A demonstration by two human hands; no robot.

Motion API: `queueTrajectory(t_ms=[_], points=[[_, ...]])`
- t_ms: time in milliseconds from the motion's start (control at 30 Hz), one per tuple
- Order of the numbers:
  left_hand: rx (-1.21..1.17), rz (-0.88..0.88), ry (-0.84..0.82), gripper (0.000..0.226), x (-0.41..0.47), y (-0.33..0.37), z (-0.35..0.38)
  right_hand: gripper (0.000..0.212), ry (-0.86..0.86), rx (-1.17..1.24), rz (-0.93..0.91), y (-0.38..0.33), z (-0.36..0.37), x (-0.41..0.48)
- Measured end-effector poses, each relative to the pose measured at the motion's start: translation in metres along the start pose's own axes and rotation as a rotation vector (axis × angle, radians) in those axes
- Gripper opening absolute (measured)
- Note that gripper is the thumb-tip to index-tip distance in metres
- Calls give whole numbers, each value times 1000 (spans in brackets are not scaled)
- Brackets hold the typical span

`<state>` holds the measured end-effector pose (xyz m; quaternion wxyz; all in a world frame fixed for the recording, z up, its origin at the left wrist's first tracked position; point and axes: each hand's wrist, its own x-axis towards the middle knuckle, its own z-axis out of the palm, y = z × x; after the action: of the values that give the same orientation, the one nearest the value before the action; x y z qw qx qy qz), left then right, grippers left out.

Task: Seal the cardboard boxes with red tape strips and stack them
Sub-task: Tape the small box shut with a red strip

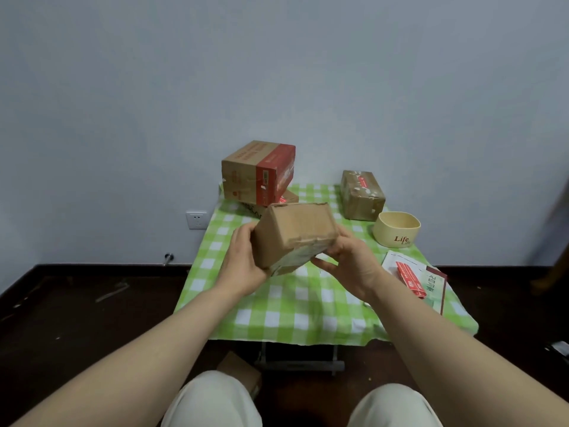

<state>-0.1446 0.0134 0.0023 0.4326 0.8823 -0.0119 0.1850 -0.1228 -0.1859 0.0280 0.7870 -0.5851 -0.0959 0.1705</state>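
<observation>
Both hands, left (243, 260) and right (351, 260), gripped the tilted cardboard box (292, 235) between them, up off the desk (277, 318).

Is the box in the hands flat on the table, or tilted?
Tilted. The left hand and right hand hold the box off the table, one corner pointing down.
</observation>
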Motion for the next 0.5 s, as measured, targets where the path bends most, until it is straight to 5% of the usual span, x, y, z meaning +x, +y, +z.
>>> queueTrajectory(t_ms=[133, 300, 500], points=[[189, 109, 116, 64, -5, -6, 0, 53, -42, 112, 77, -1, -3, -5], [452, 281, 153, 85, -9, -10, -1, 56, 75, 51, 321, -5, -7, -6], [543, 404, 209, 95, -12, -27, 5, 18, 193, -77, 320, 4, -1, 0]])
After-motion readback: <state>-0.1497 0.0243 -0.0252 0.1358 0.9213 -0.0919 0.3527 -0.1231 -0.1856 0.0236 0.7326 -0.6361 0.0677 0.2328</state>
